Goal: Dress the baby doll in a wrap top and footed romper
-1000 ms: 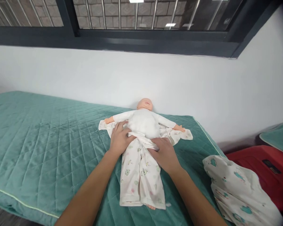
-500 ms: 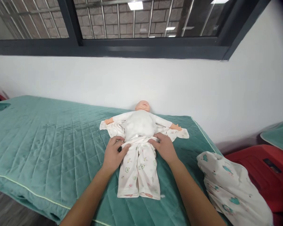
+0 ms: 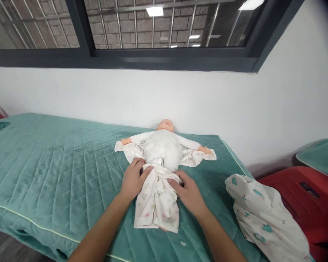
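A baby doll (image 3: 164,149) with a soft white body lies on its back, head toward the wall and arms spread. White printed baby pants (image 3: 157,203) cover its legs, their waistband bunched below the belly. At the left of the waistband, my left hand (image 3: 133,178) is closed on the cloth. My right hand (image 3: 186,190) grips the right side of the waistband, lower than the left side. A printed baby shirt (image 3: 192,157) lies spread open under the doll's back and arms. The doll's feet are mostly hidden in the pant legs.
The doll rests on a green quilted bed cover (image 3: 57,174). To the right lie a white cloth with teal prints (image 3: 265,218) and a red plastic chair (image 3: 292,193). Behind the bed stands a white wall (image 3: 120,94) under a dark-framed window (image 3: 166,60).
My right hand has pulled the right side of the waistband down, baring more of the white lower body there. My left hand stays at its side. The view has shifted slightly.
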`<state>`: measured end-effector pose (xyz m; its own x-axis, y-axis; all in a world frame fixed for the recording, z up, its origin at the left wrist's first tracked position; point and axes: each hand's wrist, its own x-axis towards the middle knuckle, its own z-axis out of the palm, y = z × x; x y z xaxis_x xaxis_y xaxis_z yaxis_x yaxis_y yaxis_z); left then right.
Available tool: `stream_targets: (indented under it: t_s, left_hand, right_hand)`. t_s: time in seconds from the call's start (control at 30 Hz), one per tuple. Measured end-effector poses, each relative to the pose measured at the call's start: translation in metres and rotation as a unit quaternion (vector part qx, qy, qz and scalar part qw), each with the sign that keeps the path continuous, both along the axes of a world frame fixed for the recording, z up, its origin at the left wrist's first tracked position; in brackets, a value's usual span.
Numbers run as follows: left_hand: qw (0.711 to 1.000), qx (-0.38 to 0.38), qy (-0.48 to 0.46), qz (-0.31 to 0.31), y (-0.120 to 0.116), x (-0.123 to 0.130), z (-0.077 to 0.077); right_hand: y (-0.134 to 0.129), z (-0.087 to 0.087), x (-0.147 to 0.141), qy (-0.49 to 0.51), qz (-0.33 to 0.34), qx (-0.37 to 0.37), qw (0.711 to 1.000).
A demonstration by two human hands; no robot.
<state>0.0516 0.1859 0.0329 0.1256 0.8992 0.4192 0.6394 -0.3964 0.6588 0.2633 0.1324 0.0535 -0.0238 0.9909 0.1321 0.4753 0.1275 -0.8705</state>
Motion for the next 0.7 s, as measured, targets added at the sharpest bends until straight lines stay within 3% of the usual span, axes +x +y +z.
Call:
stream_targets:
  t_s: [0.23,0.43,0.6,0.7]
  left_hand:
    - [0.997,0.062,0.026,0.031,0.016,0.017,0.008]
    - [0.996,0.057,0.02,0.061,0.029,0.027,0.007]
    - [0.996,0.005,-0.085,0.007,0.029,0.021,0.008]
    - [0.992,-0.044,-0.119,-0.017,0.017,0.016,0.009]
  right_hand:
    - [0.017,-0.002,-0.006,0.038,-0.066,0.045,0.996]
    - [0.024,-0.012,-0.004,0.042,-0.042,0.083,0.995]
    - [0.027,-0.018,-0.003,0.019,-0.05,0.09,0.995]
    - [0.027,-0.021,-0.002,0.007,-0.069,0.105,0.992]
